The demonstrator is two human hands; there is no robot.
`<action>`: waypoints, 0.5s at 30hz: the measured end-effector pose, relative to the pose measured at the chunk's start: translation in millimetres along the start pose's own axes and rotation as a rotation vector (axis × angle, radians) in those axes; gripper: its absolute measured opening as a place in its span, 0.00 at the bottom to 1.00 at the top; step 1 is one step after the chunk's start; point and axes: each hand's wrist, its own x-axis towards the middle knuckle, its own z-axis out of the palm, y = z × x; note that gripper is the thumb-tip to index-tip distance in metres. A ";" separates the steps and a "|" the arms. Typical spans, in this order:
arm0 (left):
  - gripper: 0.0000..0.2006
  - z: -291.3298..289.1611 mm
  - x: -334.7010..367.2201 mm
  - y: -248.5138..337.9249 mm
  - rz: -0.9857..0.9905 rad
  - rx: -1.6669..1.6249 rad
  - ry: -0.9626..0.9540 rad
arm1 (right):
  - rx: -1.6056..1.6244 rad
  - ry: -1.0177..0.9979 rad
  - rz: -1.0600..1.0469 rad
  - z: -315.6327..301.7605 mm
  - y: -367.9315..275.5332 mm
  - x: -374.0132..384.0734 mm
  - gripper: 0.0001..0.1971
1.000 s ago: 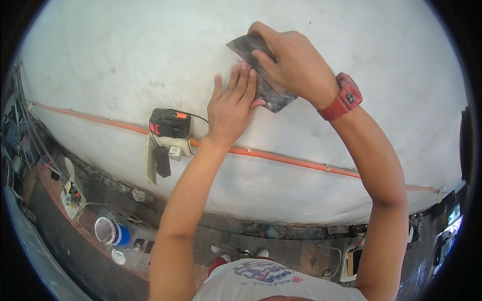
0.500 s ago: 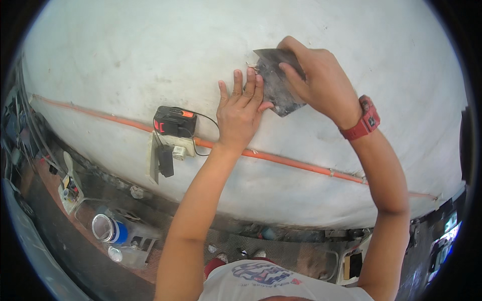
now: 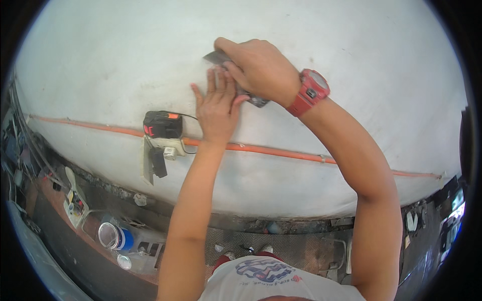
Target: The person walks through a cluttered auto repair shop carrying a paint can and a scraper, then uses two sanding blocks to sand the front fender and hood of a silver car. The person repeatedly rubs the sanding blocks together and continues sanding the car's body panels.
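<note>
My right hand (image 3: 263, 67), with a red watch (image 3: 312, 90) on its wrist, grips a thin dark sheet (image 3: 217, 57) that looks like sandpaper. Most of the sheet is hidden by my hands; one corner pokes out past the fingertips and another part shows below the palm. Just left of it, my left hand (image 3: 217, 110) lies flat on the white wall (image 3: 346, 55), its fingers stretched upward and the thumb out to the right. The left fingertips and thumb meet the sheet's edge; whether they press on it I cannot tell.
Left of my left forearm, a black-and-red battery pack (image 3: 163, 124) sits on an outlet box, with a black adapter (image 3: 157, 161) and cable. An orange conduit (image 3: 271, 152) crosses the wall. Below stand a blue-and-white tub (image 3: 120, 237), a plastic chair and a dark mesh surface (image 3: 296, 251).
My right hand has swept left with the dark sheet, now overlapping my left fingers. My left hand has shifted slightly left and down in view, and the whole view has moved a little.
</note>
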 end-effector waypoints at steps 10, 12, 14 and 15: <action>0.37 13.1 -12.0 51.6 -0.405 -0.098 0.051 | 0.226 0.588 0.458 -25.2 -9.8 -130.5 0.12; 0.37 21.7 -11.0 74.1 -0.544 -0.161 0.105 | 0.301 0.535 0.494 -8.1 -13.8 -136.8 0.12; 0.36 25.1 -13.6 84.7 -0.613 -0.180 0.130 | 0.387 0.414 0.504 4.5 -13.1 -137.7 0.12; 0.37 28.1 -12.5 91.3 -0.613 -0.181 0.134 | 0.389 0.393 0.537 4.6 -10.0 -139.4 0.12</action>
